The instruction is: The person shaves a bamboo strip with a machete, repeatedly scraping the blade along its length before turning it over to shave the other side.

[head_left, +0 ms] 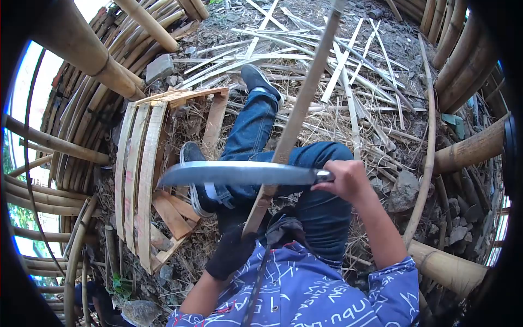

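Bare, stony ground (212, 32) spreads out beneath a framework of thick bamboo poles (103, 68), littered with dry straw and many pale split strips (338, 71) that cross one another at all angles. A grey block (159, 67) lies near the top of a slatted wooden crate (129, 174), and a rough stone (404, 192) sits on the right side of the view. The crate stands to the left of the person's outstretched jeans (253, 125); short loose boards (173, 213) lie at its lower inner side, though whether they are contents or part of its frame cannot be told.

The right hand (346, 181) is clenched around the handle of a large curved knife (234, 173), its broad blade reaching leftward across a long flat bamboo slat (305, 98). Whether blade and slat touch cannot be told. The left hand (231, 257), in a black glove, grasps the slat's near end close to the patterned blue shirt (294, 283), while the far end slants up over the littered ground, above the person's legs.
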`<state>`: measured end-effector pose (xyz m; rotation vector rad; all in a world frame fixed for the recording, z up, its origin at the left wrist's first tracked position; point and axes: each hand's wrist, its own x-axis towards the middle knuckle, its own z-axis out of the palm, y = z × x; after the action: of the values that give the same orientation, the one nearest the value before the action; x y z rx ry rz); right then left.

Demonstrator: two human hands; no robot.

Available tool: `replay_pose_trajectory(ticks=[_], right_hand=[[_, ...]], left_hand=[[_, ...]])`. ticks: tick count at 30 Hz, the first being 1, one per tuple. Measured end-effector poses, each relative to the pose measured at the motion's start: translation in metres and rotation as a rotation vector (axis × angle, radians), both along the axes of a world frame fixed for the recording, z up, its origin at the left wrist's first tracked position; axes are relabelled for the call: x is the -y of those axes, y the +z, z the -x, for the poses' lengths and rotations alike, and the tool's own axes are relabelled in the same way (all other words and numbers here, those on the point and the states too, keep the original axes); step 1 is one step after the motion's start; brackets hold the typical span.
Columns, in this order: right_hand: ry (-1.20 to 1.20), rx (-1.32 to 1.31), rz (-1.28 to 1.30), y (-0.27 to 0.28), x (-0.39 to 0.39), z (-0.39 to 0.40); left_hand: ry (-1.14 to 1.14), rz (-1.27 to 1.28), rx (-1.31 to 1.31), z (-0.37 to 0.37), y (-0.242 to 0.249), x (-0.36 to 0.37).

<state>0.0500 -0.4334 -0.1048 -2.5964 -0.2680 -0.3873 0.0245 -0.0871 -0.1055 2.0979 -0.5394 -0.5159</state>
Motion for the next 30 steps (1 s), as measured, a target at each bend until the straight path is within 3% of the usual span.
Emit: replay_pose_trajectory(ticks=[1,3,6,10,13,15,19,24,28,30], right_hand=[[-0.087,-0.027,-0.043,-0.001,0.005,0.002],[-0.212,-0.091,-0.075,-0.001,0.021,0.004],[-0.249,-0.093,-0.008,0.003,0.02,0.01],[-0.123,-0.082,-0.125,0.02,-0.024,0.023],[0.001,-0.103,-0.134,0.029,-0.054,0.028],[0.011,-0.077,-0.174,0.03,-0.061,0.023],[0.018,0.022,-0.115,0.037,-0.055,0.01],[0.022,0.102,-0.05,0.042,-0.041,0.007],[0.012,0.149,-0.005,0.039,-0.034,0.009],[0.009,0.173,0.006,0.038,-0.032,0.009]], left_hand=[[0.0,-0.002,-0.004,0.003,0.01,0.002],[0.262,-0.028,-0.301,0.004,0.039,0.01],[0.307,0.005,-0.393,0.002,0.033,0.002],[0.362,0.06,-0.439,0.004,0.032,-0.001],[0.368,0.134,-0.49,0.003,0.03,-0.008],[0.299,0.176,-0.255,0.008,0.024,-0.016],[0.292,0.083,-0.189,0.0,0.055,-0.015],[0.264,0.303,-0.411,0.0,0.064,-0.012],[0.204,0.264,-0.428,-0.004,0.068,-0.011],[0.306,0.375,-0.688,-0.003,0.066,-0.014]])
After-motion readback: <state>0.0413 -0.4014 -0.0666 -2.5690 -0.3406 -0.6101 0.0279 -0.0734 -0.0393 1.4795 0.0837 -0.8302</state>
